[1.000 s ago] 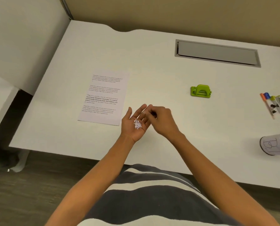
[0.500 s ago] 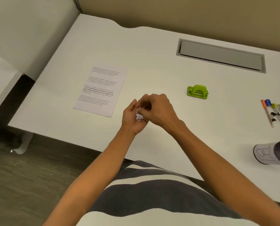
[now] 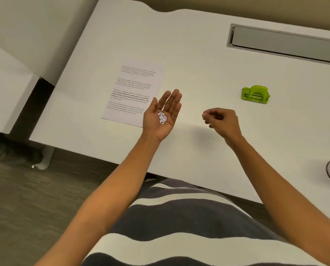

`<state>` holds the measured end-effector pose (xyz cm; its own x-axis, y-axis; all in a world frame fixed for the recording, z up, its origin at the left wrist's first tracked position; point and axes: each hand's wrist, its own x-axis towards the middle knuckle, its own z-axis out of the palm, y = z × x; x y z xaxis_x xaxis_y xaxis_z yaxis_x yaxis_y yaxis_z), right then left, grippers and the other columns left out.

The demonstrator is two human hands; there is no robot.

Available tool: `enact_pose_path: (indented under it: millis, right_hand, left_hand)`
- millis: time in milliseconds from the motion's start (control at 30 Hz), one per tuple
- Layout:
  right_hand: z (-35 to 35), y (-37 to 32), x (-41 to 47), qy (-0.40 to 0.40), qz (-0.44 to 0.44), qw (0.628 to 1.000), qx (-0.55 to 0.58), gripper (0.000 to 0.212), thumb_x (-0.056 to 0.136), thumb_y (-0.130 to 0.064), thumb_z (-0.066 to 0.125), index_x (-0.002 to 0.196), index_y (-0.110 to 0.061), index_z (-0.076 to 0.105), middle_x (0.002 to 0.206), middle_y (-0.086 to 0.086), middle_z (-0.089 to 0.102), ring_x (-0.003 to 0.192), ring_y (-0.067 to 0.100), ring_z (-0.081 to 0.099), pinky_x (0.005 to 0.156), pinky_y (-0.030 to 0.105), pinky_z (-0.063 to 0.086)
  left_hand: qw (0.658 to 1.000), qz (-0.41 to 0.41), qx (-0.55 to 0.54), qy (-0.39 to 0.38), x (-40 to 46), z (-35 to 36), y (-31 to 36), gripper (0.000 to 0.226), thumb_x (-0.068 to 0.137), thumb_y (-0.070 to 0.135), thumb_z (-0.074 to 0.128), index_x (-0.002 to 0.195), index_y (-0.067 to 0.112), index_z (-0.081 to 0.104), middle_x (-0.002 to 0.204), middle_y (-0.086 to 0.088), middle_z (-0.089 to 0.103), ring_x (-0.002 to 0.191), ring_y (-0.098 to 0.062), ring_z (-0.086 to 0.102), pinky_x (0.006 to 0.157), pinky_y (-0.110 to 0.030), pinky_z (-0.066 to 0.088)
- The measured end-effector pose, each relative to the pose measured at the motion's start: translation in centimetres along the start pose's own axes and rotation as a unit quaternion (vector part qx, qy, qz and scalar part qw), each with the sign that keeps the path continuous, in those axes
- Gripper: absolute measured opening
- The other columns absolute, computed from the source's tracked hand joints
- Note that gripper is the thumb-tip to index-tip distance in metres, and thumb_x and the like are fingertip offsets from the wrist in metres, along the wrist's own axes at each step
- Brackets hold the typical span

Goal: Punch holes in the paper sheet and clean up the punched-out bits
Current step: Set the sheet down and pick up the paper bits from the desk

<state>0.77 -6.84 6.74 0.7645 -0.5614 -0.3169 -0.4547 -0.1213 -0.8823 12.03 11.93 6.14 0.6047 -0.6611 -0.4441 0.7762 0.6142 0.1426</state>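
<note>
Paper sheet [image 3: 134,93] — print unreadable, bits [image 3: 162,118] in left hand [image 3: 163,114]

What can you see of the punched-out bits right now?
The punched-out bits are a small heap of tiny white paper discs, loosely piled, in the upturned palm of the left hand, whose fingers are straight. The hand is above the desk beside the paper sheet's near right corner. Nothing else touches them. No loose bits can be made out on the desk.

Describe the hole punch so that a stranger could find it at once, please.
Start from the white desk and its long grey slot at the back right. The punch sits nearer than this slot, beyond the right hand. It is the only bright green thing, small and blocky.
</note>
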Motion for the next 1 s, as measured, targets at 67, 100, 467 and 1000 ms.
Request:
enact_pose_path:
  millis: [67,100,467,1000]
  right_hand:
    - [1.4,1.7,0.2,0.004,0.031,0.999,-0.041,0.010,0.085,-0.018,0.075,0.092,-0.012,0.078,0.082,0.008,0.077,0.074,0.023,0.073,0.076,0.032,0.062]
    - [2.1,2.5,0.2,0.003,0.047,0.997,-0.057,0.011,0.085,-0.018,0.075,0.093,-0.011,0.078,0.081,0.008,0.077,0.072,0.023,0.073,0.079,0.033,0.062]
    - [8.0,4.7,-0.5,0.050,-0.054,0.970,-0.234,0.021,0.088,-0.014,0.067,0.107,-0.010,0.076,0.101,0.007,0.075,0.093,0.024,0.068,0.087,0.038,0.054]
    - [11.5,8.9,-3.3,-0.050,-0.071,0.838,-0.539,0.076,0.095,-0.070,0.019,0.158,-0.029,0.011,0.167,0.010,-0.012,0.153,0.035,0.003,0.116,0.062,0.011]
  left_hand:
    - [1.000,-0.003,0.006,-0.001,0.0,-0.3,1.5,0.054,0.106,0.034,0.033,0.108,-0.004,0.071,0.123,-0.023,0.066,0.114,-0.038,0.065,0.093,-0.045,0.056]
    - [1.000,-0.002,0.008,0.001,0.0,-0.6,2.3,0.053,0.106,0.034,0.033,0.108,-0.004,0.071,0.123,-0.023,0.066,0.115,-0.038,0.064,0.093,-0.046,0.056]
    - [1.000,-0.012,0.014,0.001,-0.2,-2.4,8.2,0.050,0.101,0.041,0.043,0.115,0.000,0.068,0.134,-0.022,0.059,0.130,-0.040,0.052,0.101,-0.054,0.047]
    - [0.999,-0.036,0.013,0.005,-0.3,-3.1,8.6,0.050,0.099,0.042,0.047,0.115,0.000,0.069,0.138,-0.022,0.056,0.131,-0.039,0.050,0.102,-0.054,0.046]
